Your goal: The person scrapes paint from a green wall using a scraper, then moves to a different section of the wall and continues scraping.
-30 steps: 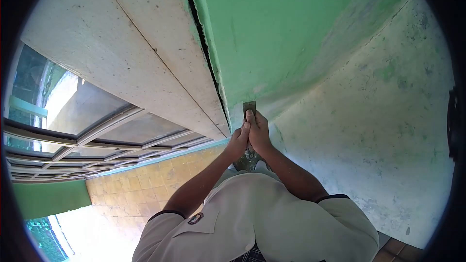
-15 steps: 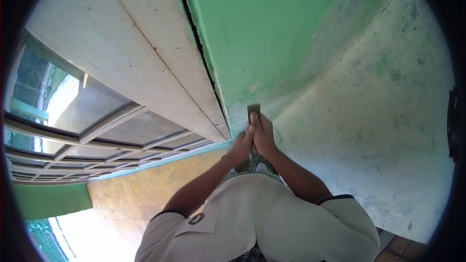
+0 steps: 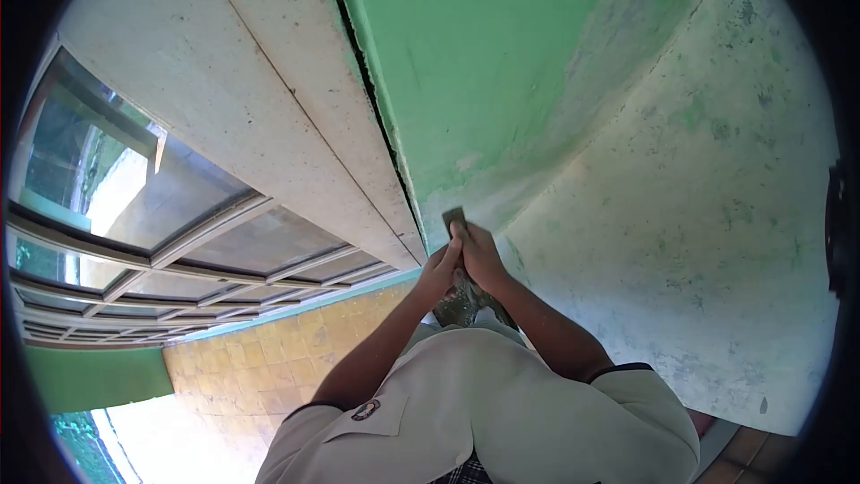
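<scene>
A flat, dull-grey scraper points up and slightly left from my two hands, its blade near the lower part of the green wall. My right hand is wrapped round it just below the blade. Pressed against the right one, my left hand is closed round the lower part of the tool. Fingers cover the handle. Whether the blade edge touches the wall is not clear from this angle.
To the left runs a pale panel with a dark crack along the green wall, beside framed window panes. A patchy whitish wall rises on the right. Yellow tiles lie lower left, and a grey speckled object is below my hands.
Both hands have drawn the scraper a little down toward my body. Its blade has tilted to the left.
</scene>
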A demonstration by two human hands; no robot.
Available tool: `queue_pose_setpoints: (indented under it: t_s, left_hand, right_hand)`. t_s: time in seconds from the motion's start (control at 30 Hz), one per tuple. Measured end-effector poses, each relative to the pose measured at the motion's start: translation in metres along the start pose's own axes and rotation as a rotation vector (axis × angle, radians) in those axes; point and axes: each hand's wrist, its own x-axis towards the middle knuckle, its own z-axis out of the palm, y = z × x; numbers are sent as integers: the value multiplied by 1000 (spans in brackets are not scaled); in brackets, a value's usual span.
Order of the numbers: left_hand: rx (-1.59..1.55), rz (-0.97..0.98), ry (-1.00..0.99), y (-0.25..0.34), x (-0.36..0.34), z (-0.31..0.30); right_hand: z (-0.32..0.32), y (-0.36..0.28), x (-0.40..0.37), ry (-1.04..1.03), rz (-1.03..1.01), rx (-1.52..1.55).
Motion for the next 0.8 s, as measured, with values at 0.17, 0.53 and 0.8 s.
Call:
queue_pose_setpoints:
  t_s: [0.17,0.53,0.8]
  left_hand:
    - [-15,-37,-10,-19,-10,-20]
    - [-696,-12,-356,46,-31,0]
    - [-531,172,-535,82,-54,17]
  right_hand:
    - [-27,31,-45,-254,324,-154]
    - [-62,-119,-93,-400,-150,846]
    - [-7,-149,-64,2,-737,311]
